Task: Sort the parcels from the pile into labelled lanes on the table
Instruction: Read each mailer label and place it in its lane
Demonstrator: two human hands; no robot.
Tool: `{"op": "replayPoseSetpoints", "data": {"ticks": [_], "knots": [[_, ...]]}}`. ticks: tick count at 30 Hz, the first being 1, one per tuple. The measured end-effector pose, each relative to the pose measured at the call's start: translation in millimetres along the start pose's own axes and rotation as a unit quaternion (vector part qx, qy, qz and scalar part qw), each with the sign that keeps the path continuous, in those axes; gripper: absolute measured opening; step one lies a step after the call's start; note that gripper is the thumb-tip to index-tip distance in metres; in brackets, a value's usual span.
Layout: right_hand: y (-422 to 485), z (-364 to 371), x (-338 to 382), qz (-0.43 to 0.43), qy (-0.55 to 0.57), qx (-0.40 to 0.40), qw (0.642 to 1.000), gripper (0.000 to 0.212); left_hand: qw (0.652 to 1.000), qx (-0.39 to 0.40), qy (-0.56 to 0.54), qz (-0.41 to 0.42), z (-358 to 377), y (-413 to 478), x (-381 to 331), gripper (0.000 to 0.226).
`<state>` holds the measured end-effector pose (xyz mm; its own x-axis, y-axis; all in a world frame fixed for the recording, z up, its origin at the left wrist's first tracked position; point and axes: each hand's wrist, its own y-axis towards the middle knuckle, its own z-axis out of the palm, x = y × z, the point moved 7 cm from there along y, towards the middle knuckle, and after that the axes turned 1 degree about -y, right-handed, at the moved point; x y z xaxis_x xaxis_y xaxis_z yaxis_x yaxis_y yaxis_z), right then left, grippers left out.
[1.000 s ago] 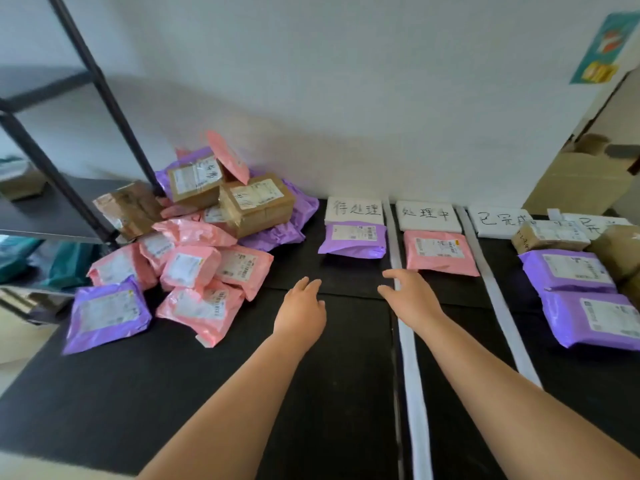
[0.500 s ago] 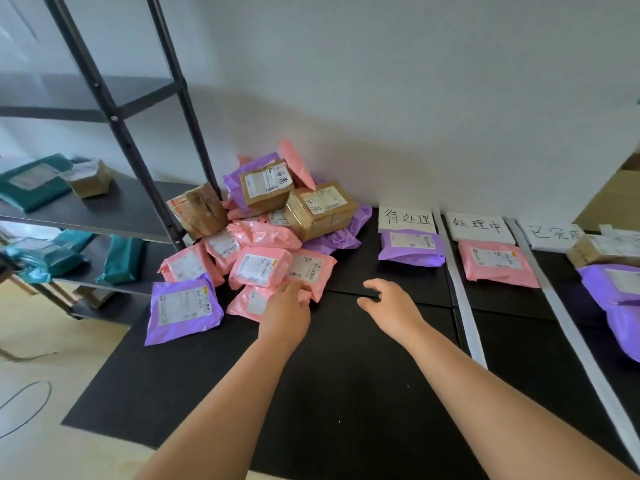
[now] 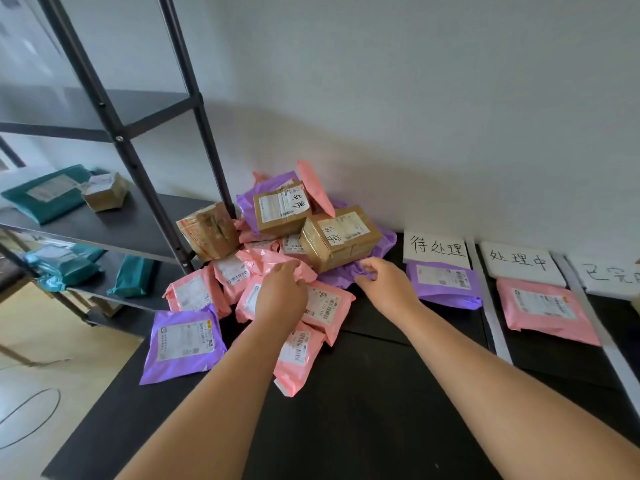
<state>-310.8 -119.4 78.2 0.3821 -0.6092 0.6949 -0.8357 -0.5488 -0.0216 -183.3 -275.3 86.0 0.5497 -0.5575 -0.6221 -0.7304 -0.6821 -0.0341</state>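
A pile of pink and purple mailers and brown boxes lies at the table's back left. My left hand rests on the pile, its fingers curled over a crumpled pink parcel. My right hand reaches a purple mailer under a brown box; its curled fingertips touch the plastic, but a pinch is unclear. Handwritten label cards head the lanes. A purple parcel lies in the first lane and a pink parcel in the second.
White tape strips divide the black table into lanes. A black metal shelf rack stands at the left with teal parcels and a small box. A cable lies on the floor beyond the table's left edge.
Both hands moved forward and left from the bare table onto the pile. The left hand landed on the pink parcels, and the right reached the purple mailer. The view swung left.
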Motion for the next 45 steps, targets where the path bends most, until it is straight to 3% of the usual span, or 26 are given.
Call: {"op": "replayPoseSetpoints", "data": {"ticks": [11,18,27,33,42,45], "knots": [[131.1,11.0,61.2,-0.014,-0.056,-0.099,0.993,0.028,0.998,-0.020,-0.016,0.052,-28.5,123.2,-1.2,0.045],[209.2,40.7,83.5,0.007,-0.175,-0.095,0.980,0.019,0.997,-0.009,-0.065,0.038,-33.3,175.0,26.2,0.044],[241.7,51.8,82.6,0.062,-0.212,-0.115,0.969,0.016,0.994,0.026,-0.092,0.057,-31.1,201.5,39.6,0.044],[232.2,32.9,100.9,0.005,-0.174,-0.210,0.962,0.014,0.989,0.030,-0.131,0.058,-42.1,204.1,28.0,0.042],[143.1,-7.8,119.1,-0.132,-0.202,-0.340,0.909,0.006,0.963,0.010,-0.268,0.020,-66.9,182.1,-7.9,0.024],[99.3,-14.6,120.9,-0.190,-0.219,-0.347,0.892,0.008,0.949,-0.002,-0.316,-0.019,-80.8,159.7,-20.0,0.036]]}}
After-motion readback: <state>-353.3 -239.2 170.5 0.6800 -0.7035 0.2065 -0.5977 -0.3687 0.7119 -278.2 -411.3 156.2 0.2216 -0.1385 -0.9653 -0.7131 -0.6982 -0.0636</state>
